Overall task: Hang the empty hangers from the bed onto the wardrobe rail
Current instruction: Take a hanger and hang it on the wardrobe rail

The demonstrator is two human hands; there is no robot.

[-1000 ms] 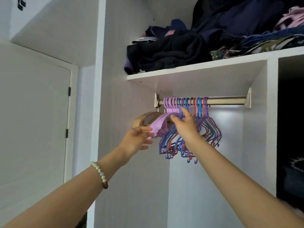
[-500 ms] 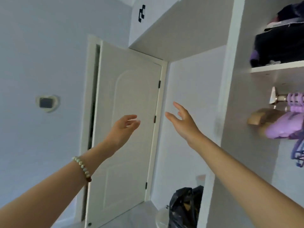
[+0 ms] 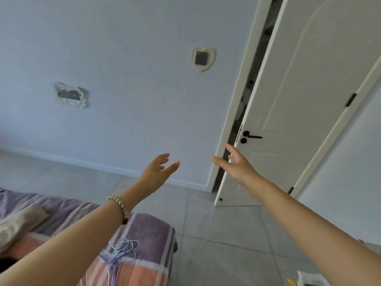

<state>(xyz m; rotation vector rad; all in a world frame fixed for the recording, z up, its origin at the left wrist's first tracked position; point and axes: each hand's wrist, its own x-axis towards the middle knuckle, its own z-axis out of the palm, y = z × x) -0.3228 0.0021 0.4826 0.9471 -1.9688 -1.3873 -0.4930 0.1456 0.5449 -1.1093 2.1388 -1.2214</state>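
The one head-worn wide-angle camera is looking forward and slightly down from the person's own height, and it is sitting tilted, so the door [image 3: 309,100] is leaning across the right of the frame. The left hand [image 3: 158,170] and right hand [image 3: 237,166] are showing near mid-frame. The bed [image 3: 148,230] corner is lying close at lower left, and the wall [image 3: 123,58] is filling the upper left, farther off.

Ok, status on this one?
Left hand and right hand open, empty. Hangers on bed corner, untouched. Wardrobe rail out of view. Path clear.
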